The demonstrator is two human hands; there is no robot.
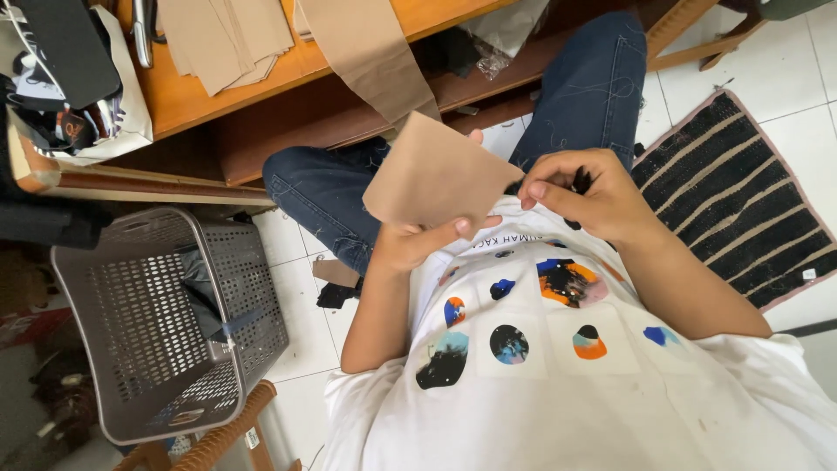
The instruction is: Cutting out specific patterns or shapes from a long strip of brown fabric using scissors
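My left hand holds a tan piece of fabric up over my lap, thumb on its lower edge. My right hand is at the fabric's right edge, fingers pinched together around a small dark item that I cannot make out. I sit with my legs in blue jeans and wear a white printed shirt.
A wooden table ahead carries more tan fabric pieces, one strip hanging over its edge. A grey perforated plastic basket stands at my left on the tiled floor. A dark striped mat lies at my right.
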